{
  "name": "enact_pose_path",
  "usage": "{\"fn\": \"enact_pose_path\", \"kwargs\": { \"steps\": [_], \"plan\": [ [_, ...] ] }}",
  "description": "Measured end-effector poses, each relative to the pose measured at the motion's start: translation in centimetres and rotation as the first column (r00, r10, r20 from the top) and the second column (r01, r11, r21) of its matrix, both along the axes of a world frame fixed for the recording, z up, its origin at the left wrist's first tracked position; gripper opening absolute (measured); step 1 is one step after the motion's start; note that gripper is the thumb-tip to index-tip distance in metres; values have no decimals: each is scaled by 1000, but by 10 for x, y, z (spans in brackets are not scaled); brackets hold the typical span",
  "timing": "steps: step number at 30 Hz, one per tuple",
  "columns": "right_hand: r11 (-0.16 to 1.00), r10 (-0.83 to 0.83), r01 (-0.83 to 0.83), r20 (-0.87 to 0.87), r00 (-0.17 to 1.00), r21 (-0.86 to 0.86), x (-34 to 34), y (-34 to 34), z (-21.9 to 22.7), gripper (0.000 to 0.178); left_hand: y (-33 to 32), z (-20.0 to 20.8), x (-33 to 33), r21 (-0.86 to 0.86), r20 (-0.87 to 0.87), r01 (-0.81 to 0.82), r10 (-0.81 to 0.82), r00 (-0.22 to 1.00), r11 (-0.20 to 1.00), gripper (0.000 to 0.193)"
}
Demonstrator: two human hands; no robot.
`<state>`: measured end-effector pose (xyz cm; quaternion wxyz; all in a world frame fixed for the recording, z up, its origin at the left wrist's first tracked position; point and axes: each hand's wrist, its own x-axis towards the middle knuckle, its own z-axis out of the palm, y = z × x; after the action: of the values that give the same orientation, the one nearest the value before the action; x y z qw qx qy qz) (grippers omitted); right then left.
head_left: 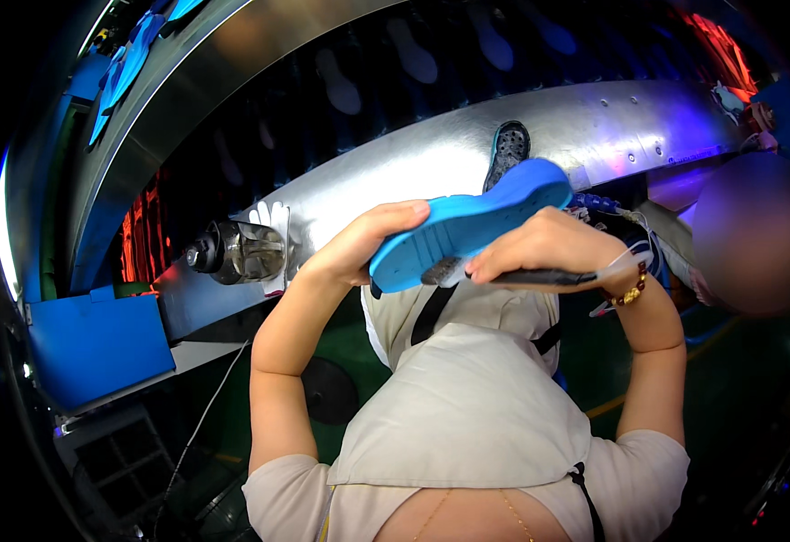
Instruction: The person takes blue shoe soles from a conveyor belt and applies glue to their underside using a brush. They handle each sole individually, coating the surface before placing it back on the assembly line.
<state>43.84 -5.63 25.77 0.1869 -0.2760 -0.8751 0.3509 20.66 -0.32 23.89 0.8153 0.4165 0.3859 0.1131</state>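
A blue shoe sole (476, 221) is held up in front of me at a tilt. My left hand (379, 237) grips its left end, the thumb lying along the upper edge. In my right hand (553, 246) is a brush (540, 276) with a dark handle, my fingers wrapped round it. The brush's bristles (443, 271) touch the lower edge of the sole. Behind the blue sole, a dark sole with holes (509, 149) lies on the metal ledge (395, 163), partly hidden by it.
A dark conveyor with several pale soles (411, 50) runs past the ledge. At left stand a clear, dark-topped bottle (241, 251) and a white glove (273, 221). A blue box (97, 343) is farther left. Another person (757, 235) is close on the right. Red glowing strips (145, 237) hang over the conveyor.
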Motion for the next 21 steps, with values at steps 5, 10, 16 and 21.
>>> {"fn": "enact_pose_path", "kwargs": {
  "steps": [5,10,16,21],
  "plan": [
    [997,81,-81,-16,997,-11,13,2,13,16,-3,0,-6,55,-119,-61,67,991,997,53],
    [997,-66,63,-95,993,-33,31,15,-10,17,4,-1,-9,142,-143,39,-18,990,989,53],
    [923,-327,234,-307,894,-304,17,13,-10,23,2,-18,5,-238,236,-255,310,921,937,54],
    [749,-631,416,-362,686,-516,9,22,-32,14,5,-24,10,-233,297,-284,346,890,930,55]
  ]
}}
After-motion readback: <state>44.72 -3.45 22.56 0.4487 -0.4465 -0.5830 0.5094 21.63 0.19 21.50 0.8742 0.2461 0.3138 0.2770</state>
